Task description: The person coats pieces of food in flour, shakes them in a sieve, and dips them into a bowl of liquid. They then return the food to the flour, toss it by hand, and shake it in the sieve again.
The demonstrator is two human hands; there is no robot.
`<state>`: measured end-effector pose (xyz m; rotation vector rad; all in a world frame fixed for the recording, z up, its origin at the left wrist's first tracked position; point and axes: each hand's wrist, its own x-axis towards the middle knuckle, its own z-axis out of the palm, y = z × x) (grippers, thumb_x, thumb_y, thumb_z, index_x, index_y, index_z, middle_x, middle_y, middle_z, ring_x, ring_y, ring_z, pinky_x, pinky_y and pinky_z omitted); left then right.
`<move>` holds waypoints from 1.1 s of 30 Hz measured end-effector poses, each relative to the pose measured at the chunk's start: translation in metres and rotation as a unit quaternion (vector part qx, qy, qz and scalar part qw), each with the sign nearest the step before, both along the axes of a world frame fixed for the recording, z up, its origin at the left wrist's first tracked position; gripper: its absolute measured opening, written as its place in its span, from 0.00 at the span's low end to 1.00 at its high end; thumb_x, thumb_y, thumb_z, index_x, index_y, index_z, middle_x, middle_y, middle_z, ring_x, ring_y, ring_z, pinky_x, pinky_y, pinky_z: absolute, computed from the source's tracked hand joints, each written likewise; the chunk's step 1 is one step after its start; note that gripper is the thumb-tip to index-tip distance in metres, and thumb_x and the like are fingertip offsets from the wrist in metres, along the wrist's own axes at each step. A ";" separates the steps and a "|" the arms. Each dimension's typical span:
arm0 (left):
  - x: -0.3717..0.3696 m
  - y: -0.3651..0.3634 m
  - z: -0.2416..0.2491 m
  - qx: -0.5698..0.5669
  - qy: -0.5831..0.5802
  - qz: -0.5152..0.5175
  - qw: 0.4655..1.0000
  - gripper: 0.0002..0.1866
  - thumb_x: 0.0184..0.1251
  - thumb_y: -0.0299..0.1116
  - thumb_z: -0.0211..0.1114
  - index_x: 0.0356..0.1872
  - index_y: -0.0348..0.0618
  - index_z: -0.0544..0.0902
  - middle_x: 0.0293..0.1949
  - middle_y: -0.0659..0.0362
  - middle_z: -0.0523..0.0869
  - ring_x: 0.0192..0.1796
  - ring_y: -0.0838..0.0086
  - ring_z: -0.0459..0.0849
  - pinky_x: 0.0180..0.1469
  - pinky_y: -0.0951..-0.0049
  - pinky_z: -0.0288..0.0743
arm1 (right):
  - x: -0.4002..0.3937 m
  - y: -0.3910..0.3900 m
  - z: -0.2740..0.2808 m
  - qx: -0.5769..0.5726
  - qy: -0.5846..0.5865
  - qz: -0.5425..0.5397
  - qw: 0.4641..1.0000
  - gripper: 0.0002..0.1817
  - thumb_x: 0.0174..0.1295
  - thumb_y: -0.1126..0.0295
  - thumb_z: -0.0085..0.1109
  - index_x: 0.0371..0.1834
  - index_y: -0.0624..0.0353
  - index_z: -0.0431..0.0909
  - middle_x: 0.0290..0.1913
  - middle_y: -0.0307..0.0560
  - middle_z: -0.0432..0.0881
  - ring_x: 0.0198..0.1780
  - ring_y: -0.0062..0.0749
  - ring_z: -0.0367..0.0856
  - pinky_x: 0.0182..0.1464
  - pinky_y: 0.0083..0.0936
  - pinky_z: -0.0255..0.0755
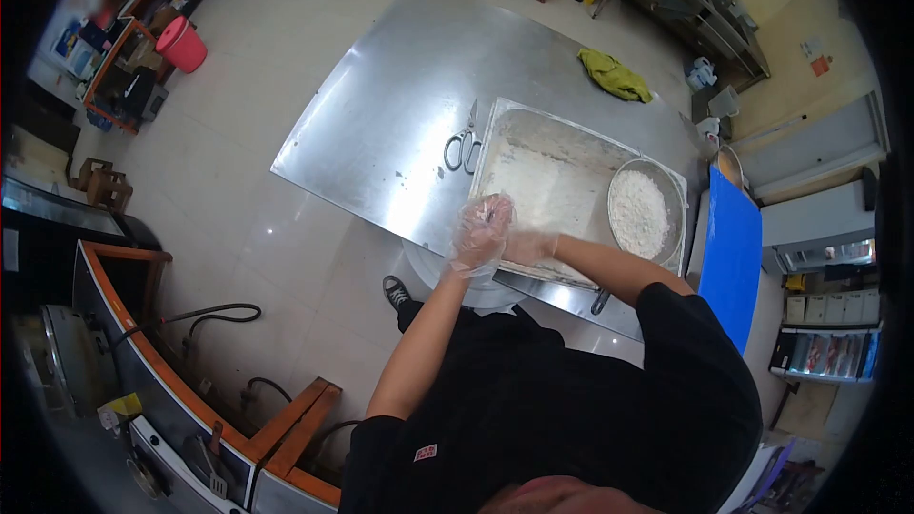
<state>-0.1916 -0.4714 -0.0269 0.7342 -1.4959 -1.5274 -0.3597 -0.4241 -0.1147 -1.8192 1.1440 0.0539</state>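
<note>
A clear plastic glove covers my left hand (483, 233), which is raised at the near left corner of a rectangular tray (488, 148). Its fingers are bent, and what they hold, if anything, cannot be made out. My right hand (529, 246), also gloved, is beside it over the tray's near edge, its fingers hidden by blur and by the left hand. Pale flour (547, 181) coats the tray's bottom. In the tray's right end stands a round sieve or bowl (617, 176) with white flour (638, 214). Scissors (463, 148) lie left of the tray on the steel table (381, 105).
A yellow-green cloth (614, 74) lies near the table's far right edge. Right of the table is a blue board (731, 257). A dark handle (600, 302) shows by the near edge. Behind my left hand, below the table, is a translucent round container (419, 262).
</note>
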 end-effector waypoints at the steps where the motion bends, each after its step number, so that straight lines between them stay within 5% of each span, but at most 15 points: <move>1: 0.001 0.002 0.004 0.004 -0.008 -0.004 1.000 0.11 0.69 0.33 0.60 0.28 0.39 0.79 0.21 0.62 0.78 0.25 0.80 0.73 0.28 0.73 0.68 | -0.001 0.009 0.002 -0.010 -0.029 0.004 1.000 0.23 0.66 0.60 0.48 0.60 0.62 0.72 0.61 0.56 0.74 0.61 0.44 0.72 0.66 0.35 0.62; 3: 0.003 0.001 0.010 0.007 -0.022 -0.013 1.000 0.12 0.69 0.33 0.60 0.26 0.39 0.78 0.20 0.63 0.76 0.24 0.80 0.71 0.28 0.73 0.66 | -0.015 0.019 0.006 -0.035 -0.087 0.010 0.996 0.24 0.67 0.58 0.46 0.60 0.62 0.71 0.60 0.57 0.75 0.60 0.43 0.74 0.65 0.34 0.64; 5: -0.002 0.000 -0.004 -0.095 -0.049 0.032 0.994 0.11 0.69 0.32 0.60 0.26 0.39 0.78 0.20 0.64 0.76 0.25 0.80 0.71 0.28 0.74 0.66 | -0.038 0.026 0.009 0.117 -0.093 -0.206 0.967 0.24 0.69 0.55 0.41 0.55 0.61 0.75 0.56 0.59 0.78 0.56 0.48 0.75 0.62 0.40 0.64; 7: 0.000 0.001 -0.006 -0.091 -0.043 0.035 0.994 0.11 0.69 0.31 0.60 0.26 0.39 0.78 0.20 0.64 0.76 0.25 0.81 0.71 0.28 0.74 0.66 | -0.055 0.035 0.018 0.182 0.005 -0.233 0.955 0.25 0.70 0.54 0.38 0.52 0.61 0.78 0.52 0.61 0.80 0.52 0.51 0.77 0.58 0.43 0.66; 9: 0.002 0.002 0.009 0.015 0.006 -0.007 1.000 0.10 0.69 0.31 0.60 0.26 0.39 0.78 0.20 0.65 0.77 0.25 0.81 0.72 0.28 0.74 0.67 | -0.065 0.042 0.044 0.146 0.199 -0.074 0.966 0.25 0.69 0.53 0.38 0.50 0.63 0.79 0.48 0.62 0.82 0.47 0.52 0.80 0.54 0.44 0.68; 12: 0.001 0.002 0.014 0.003 0.006 0.007 1.000 0.10 0.69 0.30 0.59 0.27 0.38 0.79 0.20 0.65 0.76 0.26 0.81 0.73 0.29 0.75 0.67 | -0.047 0.061 -0.021 0.081 0.135 -0.071 0.985 0.26 0.68 0.52 0.39 0.50 0.64 0.78 0.46 0.64 0.81 0.44 0.51 0.81 0.53 0.43 0.69; 16: 0.004 0.003 0.017 -0.010 -0.022 0.004 1.000 0.09 0.68 0.30 0.60 0.28 0.38 0.79 0.21 0.63 0.78 0.27 0.81 0.74 0.29 0.75 0.69 | 0.006 0.014 -0.001 0.123 0.076 -0.120 0.982 0.26 0.66 0.51 0.46 0.55 0.60 0.77 0.55 0.61 0.78 0.56 0.47 0.76 0.62 0.39 0.64; 19: 0.001 0.002 0.009 -0.092 -0.078 0.037 0.992 0.08 0.67 0.30 0.60 0.29 0.37 0.80 0.23 0.61 0.80 0.27 0.79 0.76 0.30 0.74 0.70 | 0.032 0.019 -0.003 -0.055 -0.093 -0.237 0.965 0.26 0.63 0.50 0.48 0.47 0.64 0.79 0.49 0.61 0.81 0.51 0.51 0.79 0.58 0.42 0.66; 22: 0.003 0.002 -0.014 -0.194 -0.129 0.056 0.971 0.06 0.66 0.29 0.59 0.32 0.38 0.80 0.28 0.59 0.82 0.30 0.73 0.78 0.33 0.71 0.72 | 0.013 -0.005 0.041 -0.034 0.039 -0.113 0.992 0.25 0.60 0.52 0.52 0.51 0.61 0.78 0.54 0.62 0.78 0.58 0.51 0.74 0.63 0.41 0.63; 24: 0.002 0.004 -0.016 -0.187 -0.114 0.049 0.974 0.05 0.66 0.28 0.58 0.36 0.39 0.80 0.33 0.57 0.83 0.35 0.67 0.81 0.37 0.68 0.74 | 0.004 -0.021 0.040 -0.092 0.079 -0.192 0.974 0.27 0.59 0.54 0.54 0.57 0.60 0.74 0.57 0.64 0.76 0.62 0.53 0.71 0.66 0.41 0.60; 25: 0.003 0.005 -0.018 -0.181 -0.107 0.042 0.977 0.05 0.66 0.27 0.57 0.37 0.39 0.80 0.34 0.56 0.83 0.37 0.64 0.81 0.38 0.67 0.74 | 0.000 -0.022 0.035 -0.118 0.098 -0.232 0.961 0.29 0.58 0.54 0.55 0.60 0.59 0.72 0.59 0.65 0.74 0.64 0.53 0.69 0.67 0.41 0.59; 26: 0.002 0.003 -0.018 -0.174 -0.101 0.029 0.979 0.05 0.66 0.27 0.57 0.36 0.39 0.81 0.33 0.56 0.83 0.35 0.65 0.81 0.38 0.68 0.74 | -0.022 -0.029 -0.047 -0.323 0.027 -0.151 0.934 0.32 0.61 0.53 0.51 0.66 0.59 0.66 0.60 0.67 0.72 0.66 0.55 0.67 0.69 0.42 0.58; 29: -0.004 0.001 -0.016 -0.171 -0.103 0.060 0.978 0.06 0.68 0.29 0.57 0.33 0.39 0.81 0.29 0.58 0.82 0.31 0.69 0.80 0.35 0.71 0.73 | -0.004 -0.021 -0.028 0.030 0.169 -0.016 0.985 0.33 0.65 0.49 0.45 0.67 0.59 0.64 0.64 0.65 0.68 0.67 0.55 0.64 0.70 0.40 0.55; 30: -0.003 0.001 -0.015 -0.170 -0.109 0.081 0.976 0.07 0.68 0.29 0.57 0.31 0.39 0.81 0.27 0.59 0.82 0.30 0.71 0.79 0.34 0.72 0.72 | 0.014 -0.020 0.039 0.078 0.072 -0.034 0.994 0.35 0.67 0.45 0.39 0.69 0.59 0.63 0.68 0.62 0.65 0.70 0.53 0.61 0.72 0.38 0.52; 33: 0.000 0.002 0.000 0.000 -0.056 0.024 0.998 0.10 0.69 0.32 0.58 0.29 0.39 0.80 0.24 0.61 0.81 0.27 0.77 0.77 0.31 0.75 0.70 | -0.018 0.008 -0.085 0.047 -0.083 0.013 0.995 0.35 0.70 0.47 0.38 0.73 0.58 0.55 0.74 0.57 0.56 0.76 0.42 0.49 0.76 0.34 0.43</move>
